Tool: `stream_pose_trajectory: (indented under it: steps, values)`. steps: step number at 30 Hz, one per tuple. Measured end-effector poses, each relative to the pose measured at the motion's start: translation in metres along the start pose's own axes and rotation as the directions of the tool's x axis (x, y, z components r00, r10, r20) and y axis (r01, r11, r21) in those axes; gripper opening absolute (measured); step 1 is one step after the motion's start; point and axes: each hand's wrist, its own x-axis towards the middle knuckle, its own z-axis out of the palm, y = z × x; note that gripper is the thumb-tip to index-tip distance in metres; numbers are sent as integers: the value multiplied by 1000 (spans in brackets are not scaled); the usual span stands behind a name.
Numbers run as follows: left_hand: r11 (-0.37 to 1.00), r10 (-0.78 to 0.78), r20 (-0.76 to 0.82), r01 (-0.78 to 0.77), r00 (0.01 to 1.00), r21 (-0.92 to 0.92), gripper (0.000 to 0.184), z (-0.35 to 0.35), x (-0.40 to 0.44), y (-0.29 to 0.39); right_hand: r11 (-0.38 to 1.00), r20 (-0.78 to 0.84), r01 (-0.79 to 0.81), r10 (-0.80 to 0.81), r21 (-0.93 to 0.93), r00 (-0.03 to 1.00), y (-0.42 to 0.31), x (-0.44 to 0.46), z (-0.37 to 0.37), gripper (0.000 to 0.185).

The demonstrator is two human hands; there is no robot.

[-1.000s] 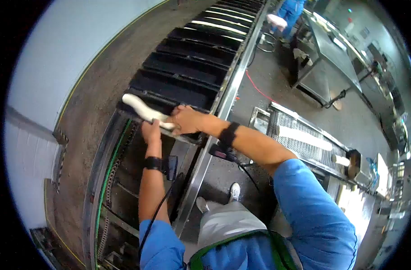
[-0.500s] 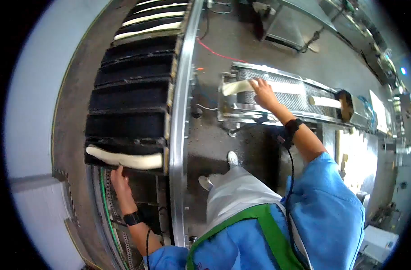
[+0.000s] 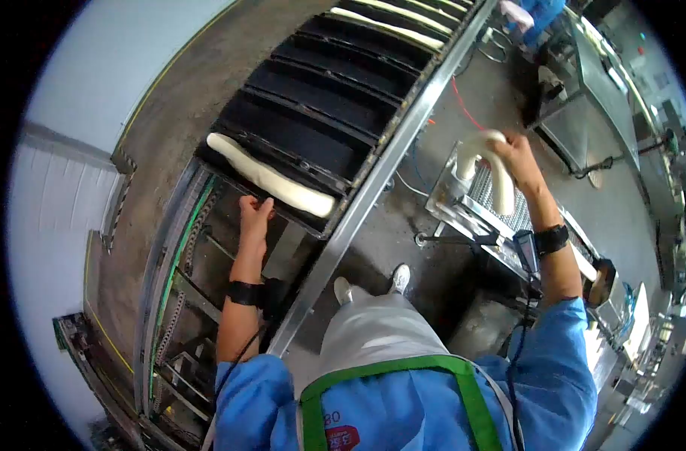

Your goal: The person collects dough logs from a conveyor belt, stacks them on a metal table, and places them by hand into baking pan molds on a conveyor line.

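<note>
right of the black tray (image 3: 237, 180), right grip (image 3: 520, 159) clamped on cream strip (image 3: 502, 186): smooth, thick, drooping in an arch. left grip (image 3: 255, 219) just beside tray; finger closure: cannot tell.

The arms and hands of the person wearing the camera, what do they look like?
Blue sleeves end around the elbows. Each wrist has a black band with a small dark box, and a thin black cable runs along each arm. The left hand and right hand wear no gloves.
</note>
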Motion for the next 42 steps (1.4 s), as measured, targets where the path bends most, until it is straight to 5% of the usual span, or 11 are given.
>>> stream_pose_trajectory:
  steps: [7,15,18,21,27,28,33,34,36,40,42]
  values:
    - [989,143,-37,-144,989,-31,23,-16,-8,-24,841,-71,352,-355,411,932,-184,1,70,31]
    - [987,67,-40,-72,997,-146,35,-12,7,-38,849,347,432,-323,-306,880,-115,69,204,49]
    - [997,-6,63,11,998,-74,28,-20,48,-48,527,185,390,-400,-755,898,-64,42,258,40]
    - [967,-65,176,18,982,255,28,-47,71,-42,657,177,531,-527,-535,831,-43,-27,241,40]
    - [594,754,-45,-650,656,474,49,83,-1,51,762,-321,-95,-153,-641,935,99,-204,43,48]
    - [324,917,145,-906,371,270,45,136,3,62,703,-452,-393,114,-592,885,119,-246,0,48]
    - [-98,494,869,-994,-16,38,51,385,-97,44,313,-995,-949,98,32,-1,228,-502,-93,29]
    - [-230,407,913,-967,10,113,54,415,-125,42,339,-809,-858,571,386,-138,230,-549,-118,28]
    - [-266,330,944,-962,-32,61,59,474,-118,15,270,-934,-895,132,357,-332,247,-609,-108,36]
    - [-315,290,956,-939,46,141,57,530,-131,15,536,-792,-594,500,600,-350,295,-669,-149,34]
    - [-297,312,945,-955,-96,2,48,532,-112,17,450,-847,-778,496,439,-191,329,-675,-158,28]
